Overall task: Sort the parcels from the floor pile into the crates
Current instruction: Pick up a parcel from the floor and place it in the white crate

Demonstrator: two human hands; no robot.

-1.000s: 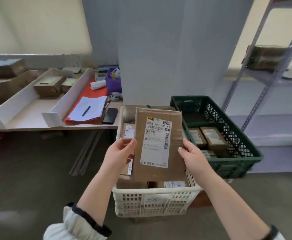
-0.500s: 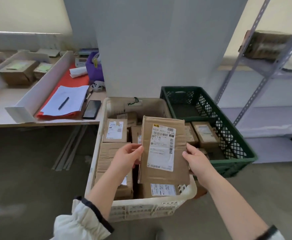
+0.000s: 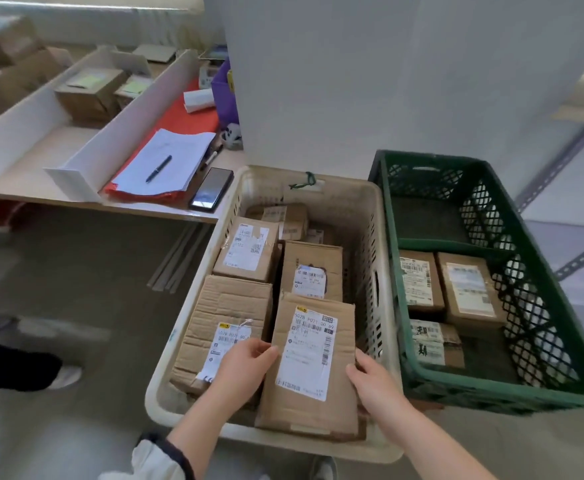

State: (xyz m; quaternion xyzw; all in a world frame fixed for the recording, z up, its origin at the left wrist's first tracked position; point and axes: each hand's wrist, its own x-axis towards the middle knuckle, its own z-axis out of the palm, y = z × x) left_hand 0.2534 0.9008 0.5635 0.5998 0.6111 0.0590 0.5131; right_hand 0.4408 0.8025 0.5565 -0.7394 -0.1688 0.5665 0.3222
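The flat cardboard parcel point(image 3: 313, 362) lies low in the near right corner of the cream crate point(image 3: 346, 184), label up. It is grasped at both side edges: the left hand point(image 3: 245, 367) pinches its left edge with the thumb on top, and the right hand point(image 3: 375, 386) clasps its right edge. Whether it already rests on the boxes beneath, I cannot tell.

This crate looks well filled, with several labelled boxes along its left side and far end. The green crate point(image 3: 491, 393) beside it holds three parcels in its near half. The floor pile is out of view, so what remains cannot be judged.
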